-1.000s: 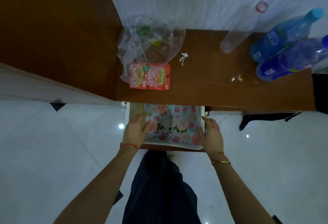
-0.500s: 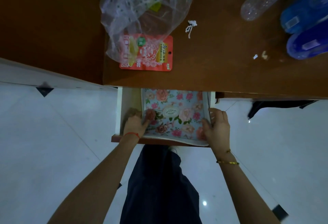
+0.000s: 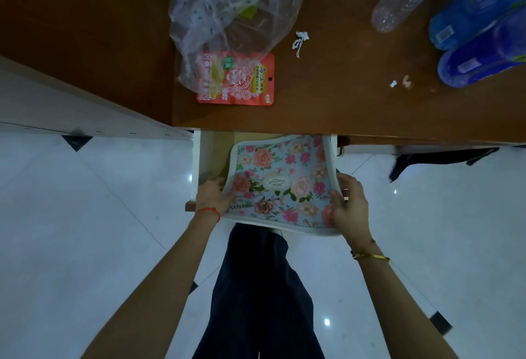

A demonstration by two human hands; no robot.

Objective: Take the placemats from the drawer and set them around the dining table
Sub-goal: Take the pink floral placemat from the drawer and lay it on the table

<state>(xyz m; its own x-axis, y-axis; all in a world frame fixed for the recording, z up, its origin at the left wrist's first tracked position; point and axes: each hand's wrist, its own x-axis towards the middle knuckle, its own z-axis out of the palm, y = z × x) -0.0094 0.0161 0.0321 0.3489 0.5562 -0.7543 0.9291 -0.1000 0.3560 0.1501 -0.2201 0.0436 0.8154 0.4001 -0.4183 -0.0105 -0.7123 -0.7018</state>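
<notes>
1. Placemats [image 3: 280, 187], floral on a pale blue ground with a light border, are partway out of the open drawer [image 3: 212, 153] below the wooden cabinet top [image 3: 341, 96], their near edge hanging past the drawer front over the person's dark trousers.

2. How many mats make up the stack cannot be told; only the top face shows, bowed upward between the two hands.

3. Risk, as judged from here: the far right corner curls up against the drawer's right wall, just under the cabinet edge, and could catch there if the stack is pulled straight out, dragging lower mats loose or folding the top one.

4. A second hazard is the floppy stack itself. Held only by its sides, it may sag in the middle and let a mat slide out onto the white tiled floor [image 3: 85, 244].

5. Left hand [image 3: 213, 195], a red thread at the wrist, reaches into the drawer's left side with fingers tucked under the mats' left edge, closed on it.

6. Right hand [image 3: 348, 205], a gold bangle on its wrist, pinches the right edge, thumb on the printed face, fingers behind.

7. Both forearms run up from below and converge on the drawer.

8. Above the drawer, a red snack packet [image 3: 242, 79] and a clear plastic bag [image 3: 227, 17] lie on the cabinet top.
</notes>
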